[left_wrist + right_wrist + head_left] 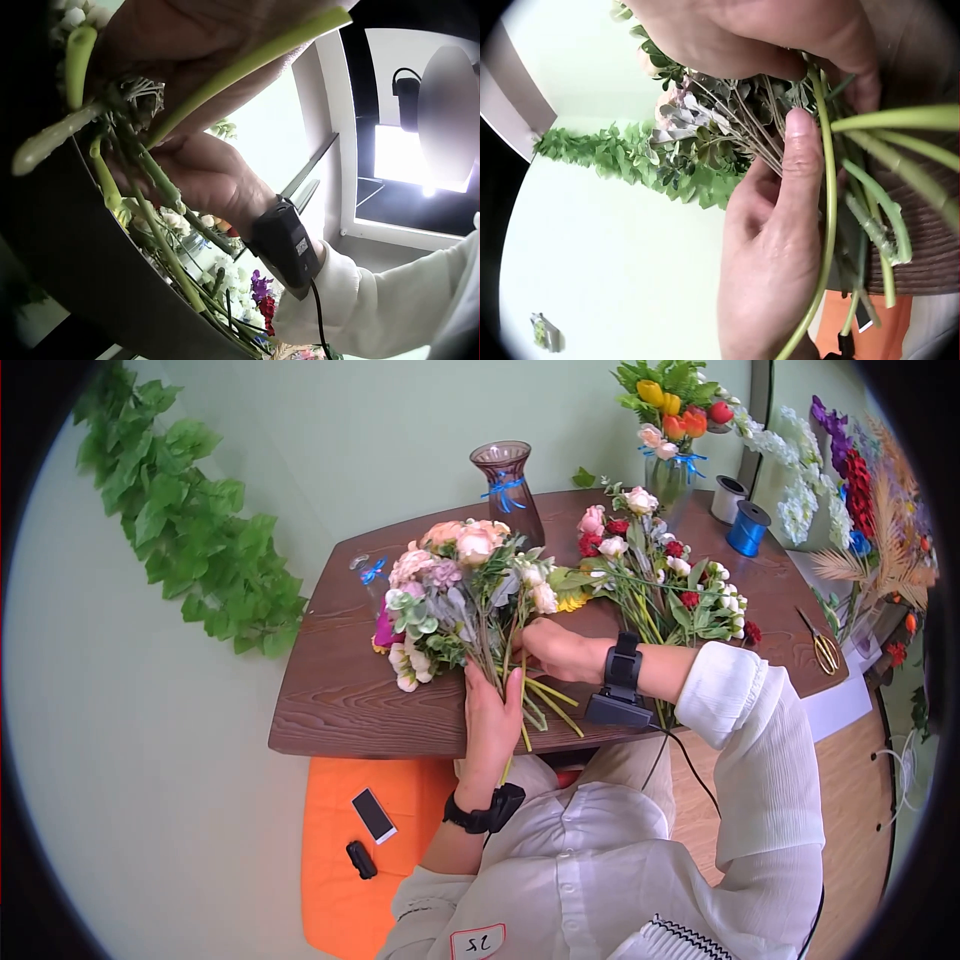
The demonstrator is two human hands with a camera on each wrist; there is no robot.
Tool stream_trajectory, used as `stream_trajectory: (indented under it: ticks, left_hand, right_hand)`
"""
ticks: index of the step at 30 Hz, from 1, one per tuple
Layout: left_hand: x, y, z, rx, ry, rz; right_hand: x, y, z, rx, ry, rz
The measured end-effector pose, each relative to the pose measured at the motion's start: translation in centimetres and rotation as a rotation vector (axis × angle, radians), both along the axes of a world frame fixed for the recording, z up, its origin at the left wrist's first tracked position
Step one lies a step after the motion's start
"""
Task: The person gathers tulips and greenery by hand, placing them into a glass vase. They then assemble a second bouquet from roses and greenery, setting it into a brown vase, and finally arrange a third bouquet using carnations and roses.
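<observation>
Table (330,710): dark brown wood, curved front edge, standing against a pale green wall; it is bearing everything listed below except the floor items.

Ivy garland (190,520): green leaves, hanging down the wall to the left of the table.

Orange mat (335,860): lying on the floor under the table's front edge, carrying a phone (373,815) and a small black object (361,859).

Bouquet (455,595): pink, cream and white blooms with grey-green leaves, lying on the table left of centre, heads pointing away from the person, stems (540,705) fanning out toward the front edge.

Loose flowers (665,585): a second pile of red, white and pink blooms, lying right of the bouquet.

Filled vase (672,475): standing at the back right, holding tulips, a blue ribbon tied round it.

Empty vase (508,485): smoky purple glass with a blue ribbon, standing at the back centre.

Left hand (492,725): wrapping its fingers around the bouquet's stems from below, thumb lying along them, clamping them together.

Right hand (560,650): reaching across from the right, fingers curling over the same stems just above the left hand, touching it.

Ribbon spools (747,527): one blue, one white, sitting behind the loose flowers.

Scissors (822,645): gold-handled, lying at the table's right edge.
</observation>
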State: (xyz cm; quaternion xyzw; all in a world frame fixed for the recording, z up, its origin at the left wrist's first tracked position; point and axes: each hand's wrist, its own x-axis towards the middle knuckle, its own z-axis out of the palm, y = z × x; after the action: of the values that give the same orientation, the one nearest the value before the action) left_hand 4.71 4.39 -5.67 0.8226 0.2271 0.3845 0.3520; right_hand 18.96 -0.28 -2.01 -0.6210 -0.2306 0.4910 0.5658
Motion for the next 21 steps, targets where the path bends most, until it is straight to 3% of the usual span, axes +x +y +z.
stream_trajectory:
  ticks: [2,5,8,13,15,17,19,21]
  left_hand:
    - [-0.2,0.6,-0.3,-0.032,0.008,-0.009]
    - [-0.1,1.8,-1.2,-0.131,-0.016,-0.098]
    - [0.0,2.5,-0.8,-0.588,-0.292,-0.216]
    - [-0.9,3.0,-1.3,-0.667,-0.439,-0.120]
    - [-1.6,3.0,-0.9,-0.868,-0.250,-0.046]
    - [-1.8,3.0,-0.8,-0.901,-0.287,-0.030]
    - [-1.9,3.6,-0.6,-1.078,-0.377,-0.256]
    - [-1.7,3.9,-0.2,-1.047,-0.358,-0.310]
  right_hand:
    - [0.1,-0.4,1.0,0.013,0.154,0.016]
    - [-0.3,-0.1,1.4,-0.035,0.111,0.039]
    - [-1.0,-0.2,2.1,-0.006,0.032,0.077]
    - [-2.0,-0.2,3.7,-0.071,-0.023,0.114]
    - [-1.3,0.2,2.6,-0.064,-0.003,0.168]
    - [-1.3,0.2,2.1,-0.020,-0.032,0.164]
    - [-1.4,0.1,2.3,-0.039,-0.037,0.213]
    - [-2.1,-0.2,2.2,0.005,0.043,0.165]
